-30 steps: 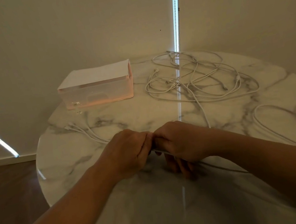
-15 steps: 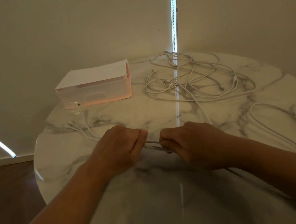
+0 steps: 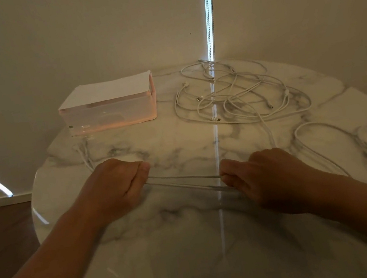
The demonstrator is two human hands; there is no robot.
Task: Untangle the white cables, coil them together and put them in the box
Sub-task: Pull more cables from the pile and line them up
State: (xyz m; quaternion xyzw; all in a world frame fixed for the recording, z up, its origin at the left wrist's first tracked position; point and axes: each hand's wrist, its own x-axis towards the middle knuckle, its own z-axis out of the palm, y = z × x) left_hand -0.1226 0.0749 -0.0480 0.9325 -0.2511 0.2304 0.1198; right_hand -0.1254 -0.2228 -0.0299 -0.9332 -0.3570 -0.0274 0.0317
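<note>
On the bench (image 3: 191, 253): a round white marble top with grey veins is carrying everything and mirroring a bright line down its middle.
Stretched cables (image 3: 184, 180): white, running taut just above the marble between the left hand (image 3: 115, 188) and the right hand (image 3: 268, 178).
Left hand: curling into a fist round these cables, with loose ends trailing beyond it toward the box (image 3: 111, 113).
Right hand: gripping the same cables in curled fingers.
Tangle (image 3: 237, 91): more white cables are lying knotted at the far right, well apart from both hands.
Loops (image 3: 321, 134): lying near the right edge.
Box: translucent, sitting far left with a white sheet on top.
Room: a beige wall (image 3: 65, 37) is closing in behind, a vertical strip of light (image 3: 208, 14) is glowing, and a dark floor (image 3: 1, 239) is showing at the left.
</note>
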